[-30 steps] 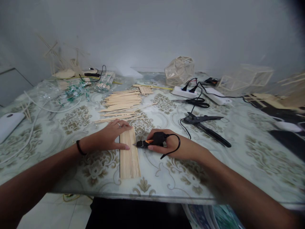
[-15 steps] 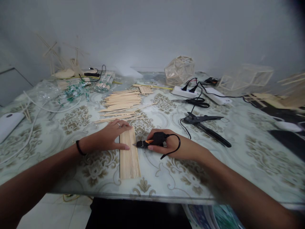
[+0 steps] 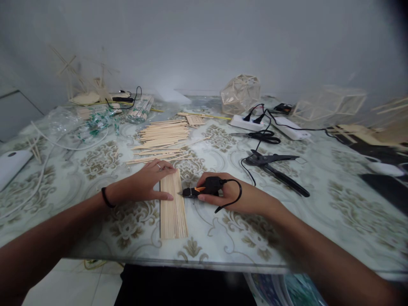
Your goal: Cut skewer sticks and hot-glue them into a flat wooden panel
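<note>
Near the front edge of the table, a flat mat of thin wood sticks lies with its long sides running away from the person. The left hand rests on its far part from the left side. Its thumb and fingers are spread wide apart, lying on the wood and not wrapped around anything. A ring is on one finger, and a black band is on the wrist.

On the other side, the right hand has its fingers closed around a black and orange tool. The tool's thin tip is at the right edge of the mat; I cannot tell if they touch. A black cord loops back over the hand.

Past the mat is a pile of loose sticks. To the right lie big black cutters, then black scissors, then a white power strip. Behind that sits a round stick frame.
</note>
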Demonstrator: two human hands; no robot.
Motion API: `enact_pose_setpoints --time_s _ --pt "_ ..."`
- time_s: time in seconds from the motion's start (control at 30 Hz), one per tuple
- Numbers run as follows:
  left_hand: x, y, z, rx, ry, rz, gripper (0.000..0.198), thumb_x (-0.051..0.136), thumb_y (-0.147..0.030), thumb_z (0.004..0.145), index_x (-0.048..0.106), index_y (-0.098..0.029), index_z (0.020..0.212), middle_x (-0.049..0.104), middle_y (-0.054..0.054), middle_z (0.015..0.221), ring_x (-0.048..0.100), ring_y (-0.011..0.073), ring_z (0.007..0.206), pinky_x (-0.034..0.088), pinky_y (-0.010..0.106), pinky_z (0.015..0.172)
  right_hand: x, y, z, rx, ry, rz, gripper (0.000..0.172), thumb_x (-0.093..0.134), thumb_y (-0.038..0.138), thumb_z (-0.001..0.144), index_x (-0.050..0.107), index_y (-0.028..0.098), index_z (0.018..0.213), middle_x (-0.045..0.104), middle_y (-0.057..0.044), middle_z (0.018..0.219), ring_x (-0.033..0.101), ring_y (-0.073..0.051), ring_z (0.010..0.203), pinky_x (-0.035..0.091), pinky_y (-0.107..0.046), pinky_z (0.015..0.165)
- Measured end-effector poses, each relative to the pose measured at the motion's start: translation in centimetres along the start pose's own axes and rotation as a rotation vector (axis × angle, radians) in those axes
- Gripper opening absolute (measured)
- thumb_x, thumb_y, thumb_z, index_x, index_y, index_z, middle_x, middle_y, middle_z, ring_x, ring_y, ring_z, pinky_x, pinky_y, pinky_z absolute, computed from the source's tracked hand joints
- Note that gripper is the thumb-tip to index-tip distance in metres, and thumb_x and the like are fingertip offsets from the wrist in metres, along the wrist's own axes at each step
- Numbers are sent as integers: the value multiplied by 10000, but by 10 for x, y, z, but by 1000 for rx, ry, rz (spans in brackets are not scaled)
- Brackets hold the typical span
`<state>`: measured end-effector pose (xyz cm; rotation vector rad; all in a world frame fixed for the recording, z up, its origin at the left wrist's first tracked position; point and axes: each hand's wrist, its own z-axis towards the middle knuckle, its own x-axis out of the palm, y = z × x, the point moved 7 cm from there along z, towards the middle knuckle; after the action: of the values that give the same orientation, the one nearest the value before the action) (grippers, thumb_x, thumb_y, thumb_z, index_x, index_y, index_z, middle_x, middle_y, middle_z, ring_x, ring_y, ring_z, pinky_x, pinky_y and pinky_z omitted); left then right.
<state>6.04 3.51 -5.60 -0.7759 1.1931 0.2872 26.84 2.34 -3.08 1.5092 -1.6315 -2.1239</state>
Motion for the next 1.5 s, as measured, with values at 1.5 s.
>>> enact_pose_setpoints --time_s 1.5 --pt "1 1 -1 -8 -5 4 802 724 -674 863 530 -237 1508 567 157 1446 481 361 1355 364 547 1182 1 0 1 21 3 4 240 660 417 935 678 192 1015 702 -36 934 617 -186 822 487 -316 773"
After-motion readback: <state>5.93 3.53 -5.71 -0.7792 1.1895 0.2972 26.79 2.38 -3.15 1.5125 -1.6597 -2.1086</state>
